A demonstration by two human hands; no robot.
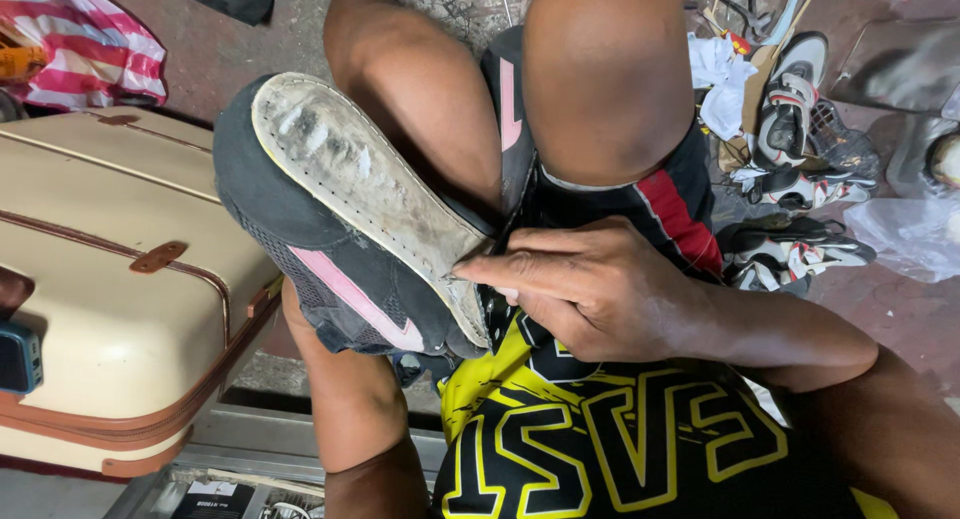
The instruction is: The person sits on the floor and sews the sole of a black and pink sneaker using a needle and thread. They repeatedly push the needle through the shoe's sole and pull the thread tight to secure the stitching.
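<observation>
A black shoe point(330, 284) with a pink stripe rests sole-up against my knees, its worn white sole point(350, 169) facing me. My right hand point(590, 289) pinches a thin metal needle point(449, 276) at the sole's stitched edge near the heel end. My left forearm point(350, 409) runs up under the shoe. The left hand itself is hidden behind the shoe, so its grip cannot be seen.
A cream suitcase point(100, 309) with brown trim stands at the left, with a blue device point(18, 357) on it. Several white sneakers point(790, 109) lie on the floor at the right beside a clear plastic bag point(905, 234). A metal tool tray point(250, 459) sits below.
</observation>
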